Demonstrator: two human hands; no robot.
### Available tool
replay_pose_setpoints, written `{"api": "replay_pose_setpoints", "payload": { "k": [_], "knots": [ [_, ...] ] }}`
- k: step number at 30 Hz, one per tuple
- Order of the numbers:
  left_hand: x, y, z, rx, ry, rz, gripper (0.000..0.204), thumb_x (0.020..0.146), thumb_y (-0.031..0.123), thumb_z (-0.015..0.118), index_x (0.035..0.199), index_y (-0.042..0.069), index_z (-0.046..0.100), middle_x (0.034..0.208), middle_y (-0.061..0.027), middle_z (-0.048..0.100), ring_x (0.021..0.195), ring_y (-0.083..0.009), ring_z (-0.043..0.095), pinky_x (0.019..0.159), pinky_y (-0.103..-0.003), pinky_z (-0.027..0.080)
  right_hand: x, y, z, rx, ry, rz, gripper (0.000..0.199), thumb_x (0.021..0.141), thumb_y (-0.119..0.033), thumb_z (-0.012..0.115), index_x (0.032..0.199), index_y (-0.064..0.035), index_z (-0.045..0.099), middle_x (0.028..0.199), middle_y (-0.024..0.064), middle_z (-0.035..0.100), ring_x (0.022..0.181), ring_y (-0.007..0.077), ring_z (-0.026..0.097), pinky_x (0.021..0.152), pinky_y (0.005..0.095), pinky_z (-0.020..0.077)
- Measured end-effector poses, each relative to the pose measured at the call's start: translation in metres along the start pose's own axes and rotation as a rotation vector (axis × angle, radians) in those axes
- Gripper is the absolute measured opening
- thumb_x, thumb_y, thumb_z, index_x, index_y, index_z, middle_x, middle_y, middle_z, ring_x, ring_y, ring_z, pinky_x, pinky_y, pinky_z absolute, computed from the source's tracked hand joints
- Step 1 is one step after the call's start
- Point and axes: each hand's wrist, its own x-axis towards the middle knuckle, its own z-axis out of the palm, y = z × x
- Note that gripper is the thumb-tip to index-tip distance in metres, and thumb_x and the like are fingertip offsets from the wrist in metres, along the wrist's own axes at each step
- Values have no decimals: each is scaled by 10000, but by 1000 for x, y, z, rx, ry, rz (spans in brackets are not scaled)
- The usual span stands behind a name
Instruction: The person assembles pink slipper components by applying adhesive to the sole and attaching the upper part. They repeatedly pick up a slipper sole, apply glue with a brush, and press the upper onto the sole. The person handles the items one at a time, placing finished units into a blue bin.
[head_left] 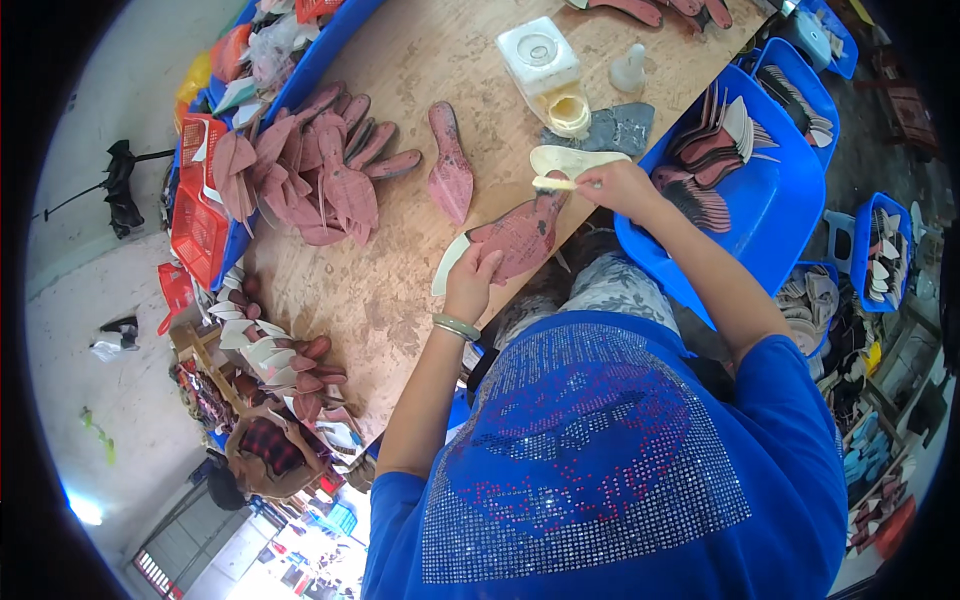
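Note:
My left hand (pixel 470 285) grips a reddish-brown shoe insole (pixel 520 240) by its wide end, at the table's near edge. A pale piece (pixel 448 264) sticks out beside that end. In my right hand (pixel 618 188) is a small brush with a pale yellow handle (pixel 556 184), its tip at the insole's narrow end. A cream insole-shaped piece (pixel 572 160) lies just beyond the brush. Farther off stands an open container (pixel 568 112) with a crusted, yellowish rim. Another reddish insole (pixel 450 165) lies alone on the table, left of my hands.
A heap of reddish insoles (pixel 325 170) covers the table's left side, next to red baskets (pixel 195 235). A white block (pixel 538 50) and white nozzle-shaped piece (pixel 629 70) stand at the back. Blue tubs (pixel 790 210) with stacked insoles are at right. Another person (pixel 270 450) sits lower left.

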Motion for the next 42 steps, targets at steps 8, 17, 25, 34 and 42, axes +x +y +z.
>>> {"api": "replay_pose_setpoints", "payload": {
  "k": [8,17,25,34,42],
  "knots": [
    [-2,3,6,-143,69,-192,231,957,258,535,1018,45,601,735,36,528,546,-41,463,465,-192,362,-24,29,-1,-48,24,207,258,782,-337,642,908,-134,739,789,138,687,704,324,659,663,402,530],
    [-9,26,22,-270,213,-211,440,937,224,573,1294,30,405,953,-54,587,720,-145,573,586,-256,477,-77,-31,-20,511,-11,303,246,828,-202,677,983,-12,709,871,122,714,787,148,662,738,286,504],
    [-7,32,21,492,152,277,498,917,248,573,1283,-47,408,1078,-276,605,992,-393,611,867,-427,471,-10,3,-53,34,254,227,264,858,-307,619,973,-89,715,817,112,694,698,234,668,609,360,520],
    [9,12,9,222,-84,-268,370,951,325,426,973,-10,578,650,-132,616,537,-219,567,511,-349,431,77,-1,-45,-635,118,-79,187,827,-225,551,776,-109,688,726,112,673,674,266,674,587,406,538],
    [1,25,10,-284,-84,-466,314,938,281,451,783,45,589,612,-51,597,446,-97,484,411,-230,336,55,9,-48,-615,128,-162,151,815,-222,572,850,-122,679,684,98,645,628,263,657,545,403,527]
  ]
}}
